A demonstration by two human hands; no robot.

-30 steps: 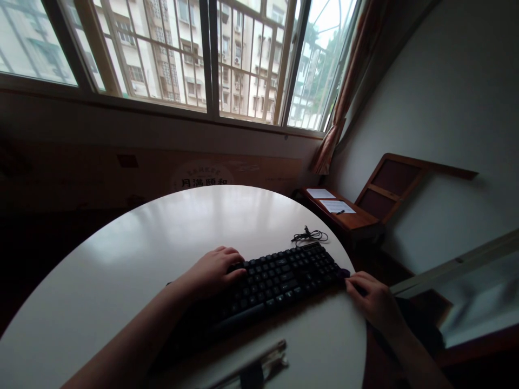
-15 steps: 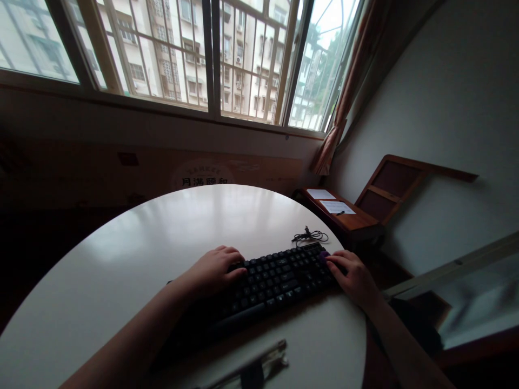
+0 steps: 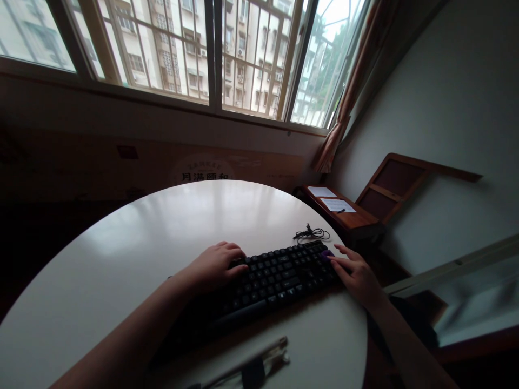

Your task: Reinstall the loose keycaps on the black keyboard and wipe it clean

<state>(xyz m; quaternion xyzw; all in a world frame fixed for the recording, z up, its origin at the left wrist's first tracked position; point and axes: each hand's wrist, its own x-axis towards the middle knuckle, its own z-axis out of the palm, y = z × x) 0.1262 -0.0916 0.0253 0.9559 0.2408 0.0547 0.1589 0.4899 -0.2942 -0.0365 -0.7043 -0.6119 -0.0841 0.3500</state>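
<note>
A black keyboard [image 3: 275, 275] lies slanted across the round white table [image 3: 133, 237]. My left hand [image 3: 221, 265] grips its far edge towards the left, thumb over the keys and fingers bent at the back. At the keyboard's right end, a small purple lump [image 3: 326, 255] that looks soft sits on the keys. The thumb and a finger of my right hand [image 3: 357, 270] are on this lump, while another finger stretches out above it. The keyboard's near left part lies in dark shadow under my left forearm.
A coiled black cable [image 3: 311, 233] lies behind the keyboard. Blurred metal and dark items [image 3: 259, 364] lie at the table's near side. Beyond the right edge stands a wooden chair [image 3: 365, 213] with paper sheets [image 3: 338, 205] and a pen. A barred window is ahead.
My right hand's fingers have spread apart a little at the purple lump, and more of the lump shows. My left hand stays on the keyboard. The view has shifted slightly.
</note>
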